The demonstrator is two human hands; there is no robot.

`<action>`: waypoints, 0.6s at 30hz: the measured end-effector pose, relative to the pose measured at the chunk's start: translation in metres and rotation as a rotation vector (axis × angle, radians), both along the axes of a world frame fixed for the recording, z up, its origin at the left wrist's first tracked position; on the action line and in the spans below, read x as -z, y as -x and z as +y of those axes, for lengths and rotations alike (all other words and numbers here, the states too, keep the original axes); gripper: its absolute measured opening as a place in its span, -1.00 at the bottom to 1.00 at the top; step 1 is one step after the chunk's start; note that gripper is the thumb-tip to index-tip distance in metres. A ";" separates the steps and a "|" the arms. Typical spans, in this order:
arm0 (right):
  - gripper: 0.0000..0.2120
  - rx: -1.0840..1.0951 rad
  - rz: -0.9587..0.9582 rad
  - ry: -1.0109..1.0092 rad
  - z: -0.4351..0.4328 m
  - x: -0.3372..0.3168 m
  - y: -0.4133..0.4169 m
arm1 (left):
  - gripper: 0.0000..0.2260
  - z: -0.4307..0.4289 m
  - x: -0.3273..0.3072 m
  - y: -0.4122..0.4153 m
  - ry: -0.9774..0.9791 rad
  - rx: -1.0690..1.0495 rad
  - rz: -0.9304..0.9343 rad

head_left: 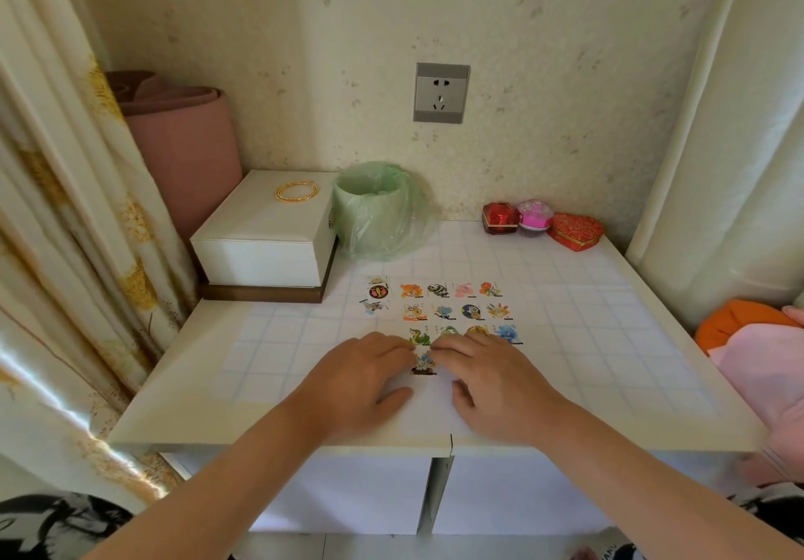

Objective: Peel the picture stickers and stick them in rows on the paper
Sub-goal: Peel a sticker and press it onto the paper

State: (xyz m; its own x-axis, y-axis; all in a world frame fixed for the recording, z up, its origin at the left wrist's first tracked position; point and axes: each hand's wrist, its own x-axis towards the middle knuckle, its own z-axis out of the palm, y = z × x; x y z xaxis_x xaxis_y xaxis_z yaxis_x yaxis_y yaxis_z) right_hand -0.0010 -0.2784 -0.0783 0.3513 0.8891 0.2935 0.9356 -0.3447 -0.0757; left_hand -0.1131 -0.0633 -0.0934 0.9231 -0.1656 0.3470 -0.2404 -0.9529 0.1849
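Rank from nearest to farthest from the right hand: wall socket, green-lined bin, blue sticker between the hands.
1. Blue sticker, just left of the right hand.
2. Green-lined bin, back left of the table.
3. Wall socket, up behind the table.

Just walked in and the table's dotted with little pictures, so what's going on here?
A person is sticking picture stickers in rows on a white paper. Three rows of four are down. The left hand and the right hand rest on the paper, fingertips at a blue sticker starting a fourth row. A few spare stickers lie further left, near a white box.
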 end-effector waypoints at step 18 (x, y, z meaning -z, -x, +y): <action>-0.50 0.096 -0.042 0.101 0.000 0.002 0.003 | -0.71 0.000 0.002 0.000 -0.082 0.020 -0.020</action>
State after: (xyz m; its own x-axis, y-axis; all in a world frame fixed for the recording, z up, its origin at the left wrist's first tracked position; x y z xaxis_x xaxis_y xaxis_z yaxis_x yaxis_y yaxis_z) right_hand -0.0037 -0.2783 -0.0803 0.4255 0.8777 0.2206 0.8996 -0.4367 0.0022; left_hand -0.1133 -0.0631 -0.0954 0.9123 -0.2125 0.3500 -0.2623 -0.9597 0.1011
